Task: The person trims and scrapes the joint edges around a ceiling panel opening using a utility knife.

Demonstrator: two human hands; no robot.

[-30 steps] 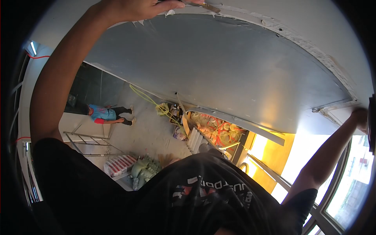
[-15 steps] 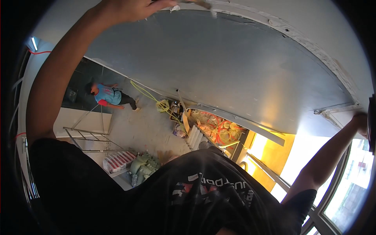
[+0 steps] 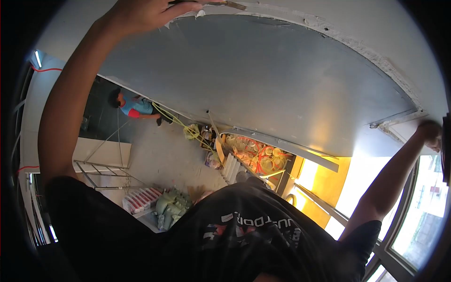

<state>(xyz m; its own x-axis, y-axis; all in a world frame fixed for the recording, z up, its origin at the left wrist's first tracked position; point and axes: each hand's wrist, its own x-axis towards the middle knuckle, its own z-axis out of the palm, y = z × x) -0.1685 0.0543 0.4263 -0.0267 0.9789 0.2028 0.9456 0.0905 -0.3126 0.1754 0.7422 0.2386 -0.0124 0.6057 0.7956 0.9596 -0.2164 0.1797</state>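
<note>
At the top left, my left hand [image 3: 141, 15] is raised against the white-plastered edge [image 3: 282, 16] above a grey panel [image 3: 253, 70]. Its thumb and fingers close on a thin, flat scraper [image 3: 233, 5], whose brownish end points right; part of the grip is cut off by the frame. Bits of loose white material hang beside the thumb. My right hand [image 3: 431, 135] reaches far right, near the corner of the panel. Its fingers are curled beside a dark upright shape [image 3: 445, 145] at the view's edge; what they grip is hidden.
Far below, a person in a blue shirt [image 3: 138, 107] stands near a metal frame [image 3: 108, 174]. Green sacks [image 3: 171, 207], red-and-white packages [image 3: 141, 199], yellow-green hoses [image 3: 171, 117] and orange-lit clutter [image 3: 263, 157] lie on the floor. Window frames [image 3: 399, 216] stand at right.
My left hand and the scraper have shifted slightly left along the plastered edge. The person below has moved right, towards the panel. My right hand stays in about the same place.
</note>
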